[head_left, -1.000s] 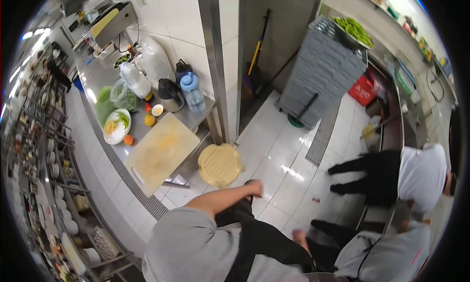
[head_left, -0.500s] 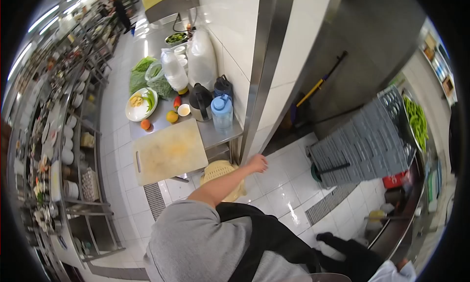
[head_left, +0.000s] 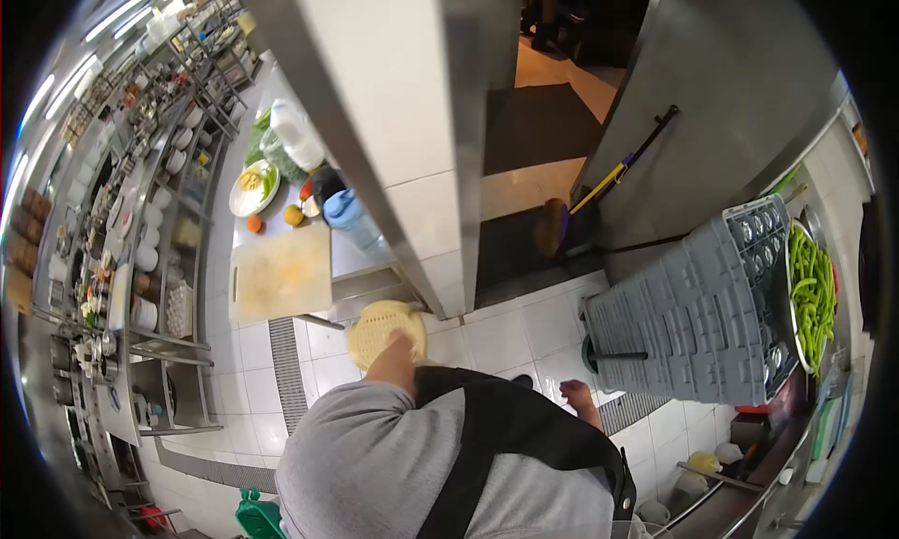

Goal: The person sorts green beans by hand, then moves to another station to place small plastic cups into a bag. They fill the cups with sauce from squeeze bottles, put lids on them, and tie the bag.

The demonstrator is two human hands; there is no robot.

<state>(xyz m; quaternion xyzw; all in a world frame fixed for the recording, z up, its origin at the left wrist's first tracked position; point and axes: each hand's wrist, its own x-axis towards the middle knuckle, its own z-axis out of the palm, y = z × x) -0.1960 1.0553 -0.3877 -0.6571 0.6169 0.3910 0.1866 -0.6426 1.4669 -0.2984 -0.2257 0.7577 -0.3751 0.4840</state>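
Colander [head_left: 379, 325], yellow, sits against the left hand [head_left: 398, 349]; its grip unclear. Right hand [head_left: 575, 394] hangs apart, loosely open.

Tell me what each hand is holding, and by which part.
The left hand is at the near rim of the yellow colander; a closed grip cannot be confirmed. The right hand hangs free, holding nothing.
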